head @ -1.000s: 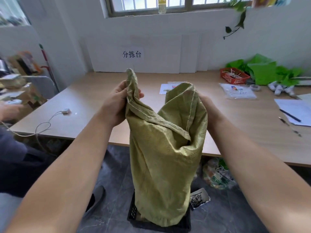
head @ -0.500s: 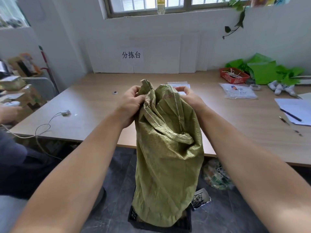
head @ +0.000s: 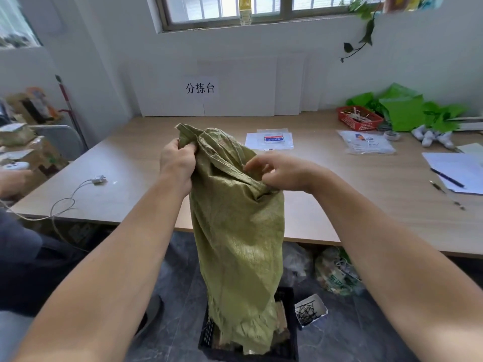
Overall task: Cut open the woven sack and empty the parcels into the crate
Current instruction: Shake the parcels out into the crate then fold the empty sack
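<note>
An olive-green woven sack [head: 237, 239] hangs upside down in front of me, its frayed mouth down inside a black plastic crate [head: 287, 346] on the floor. Brown cardboard parcels [head: 281, 317] show in the crate beside the sack's mouth. My left hand [head: 177, 160] grips the bunched top corner of the sack. My right hand [head: 282, 171] holds a fold of the fabric on the sack's upper right side, fingers pinching the cloth. The crate's inside is mostly hidden by the sack.
A wooden table [head: 339, 189] stands just behind the sack, with papers, a pen [head: 447, 177], a red basket [head: 359, 117] and green bags on it. Another person's hand [head: 13, 178] and leg are at the left. A small white box [head: 311, 309] and bags lie on the floor.
My right hand has come off the sack's far side and moved to its upper right front, taking a lower fold. The sack's top has sunk and bunched; my left hand keeps its grip.
</note>
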